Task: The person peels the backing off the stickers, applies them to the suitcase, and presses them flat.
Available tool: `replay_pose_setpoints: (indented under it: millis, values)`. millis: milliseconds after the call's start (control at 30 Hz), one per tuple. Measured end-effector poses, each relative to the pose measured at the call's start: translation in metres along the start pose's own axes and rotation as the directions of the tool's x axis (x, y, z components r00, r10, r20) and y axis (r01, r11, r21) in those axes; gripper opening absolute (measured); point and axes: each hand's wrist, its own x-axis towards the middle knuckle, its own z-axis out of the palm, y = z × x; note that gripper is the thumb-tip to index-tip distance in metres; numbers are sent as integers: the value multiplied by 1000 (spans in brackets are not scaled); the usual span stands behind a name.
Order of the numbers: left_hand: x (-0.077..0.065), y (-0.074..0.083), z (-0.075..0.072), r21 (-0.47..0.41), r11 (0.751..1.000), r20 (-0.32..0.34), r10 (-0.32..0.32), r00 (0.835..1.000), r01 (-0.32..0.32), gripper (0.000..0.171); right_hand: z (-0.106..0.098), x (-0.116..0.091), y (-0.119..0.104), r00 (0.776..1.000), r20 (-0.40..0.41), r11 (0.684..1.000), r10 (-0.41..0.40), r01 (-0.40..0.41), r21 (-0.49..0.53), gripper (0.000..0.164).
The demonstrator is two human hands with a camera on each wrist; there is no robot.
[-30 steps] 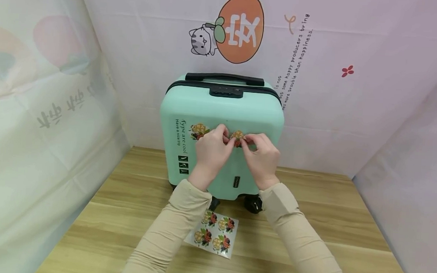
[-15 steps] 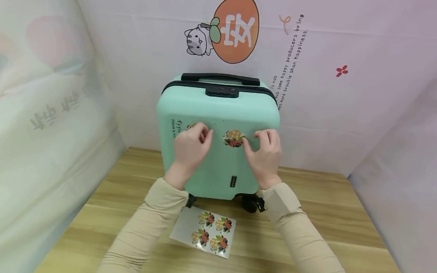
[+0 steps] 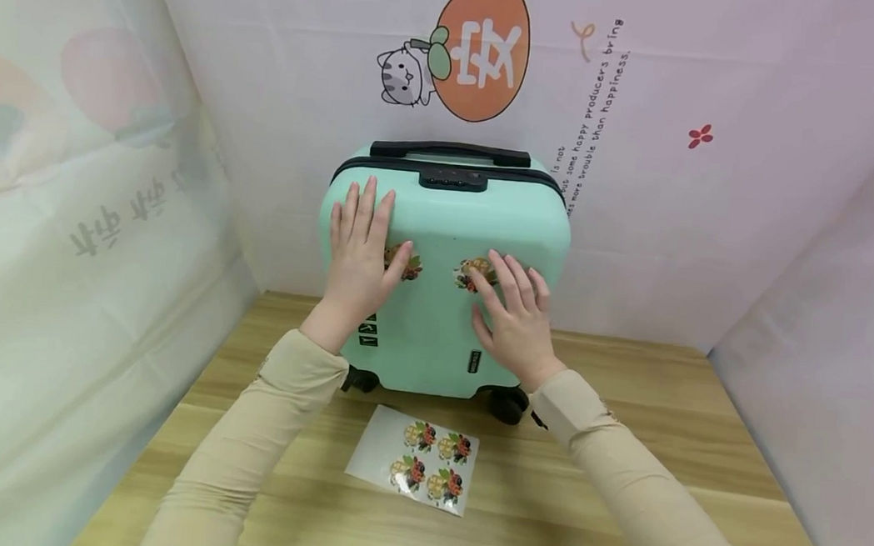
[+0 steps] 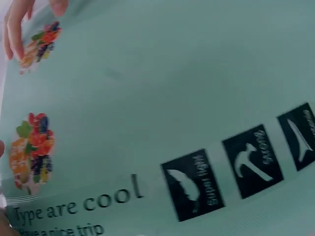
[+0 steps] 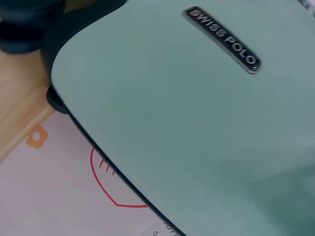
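Observation:
A mint-green suitcase stands upright on the wooden table, with two fruit stickers on its front. My left hand lies with straight fingers against the upper left of the case, partly covering the left sticker. That sticker shows whole in the left wrist view. My right hand touches the right sticker with its fingertips, fingers spread and slightly bent. On the table before the case lies a white sticker sheet bearing several fruit stickers.
A printed white cloth hangs close behind the suitcase and along both sides. The wooden table extends to the left and right of the case. Black wheels sit under it, just behind the sticker sheet.
Both hands first pinched at the right sticker. The left hand let go, moved left and now lies flat over the left sticker. The right hand's fingers have spread onto the right one.

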Motion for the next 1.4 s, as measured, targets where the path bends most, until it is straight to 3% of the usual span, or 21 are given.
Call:
replay_pose_setpoints:
  millis: [133,300,500,800,1033,1200,1400]
  values:
    - [1,-2,3,37,999,4,-7,1000,7,60,2,0,-1,994,85,994,-75,81,-70,48]
    - [1,-4,5,65,998,-27,3,1000,-1,60,5,-2,-2,964,198,962,-180,214,-170,62]
    - [0,-5,9,53,998,-13,24,1000,-23,60,8,-4,2,940,286,933,-186,261,-250,65]
    - [-2,-12,8,42,996,-26,82,996,-81,63,7,2,17,929,279,895,-244,327,-304,56]
    - [-5,-16,12,63,994,-82,99,992,-94,63,6,6,22,927,260,872,-272,351,-341,57]
    - [-3,-15,14,78,992,-78,101,992,-95,62,6,4,26,930,257,875,-265,343,-341,58]
    - [-4,-14,15,64,994,-94,98,991,-92,62,0,6,32,948,223,909,-227,289,-301,59]
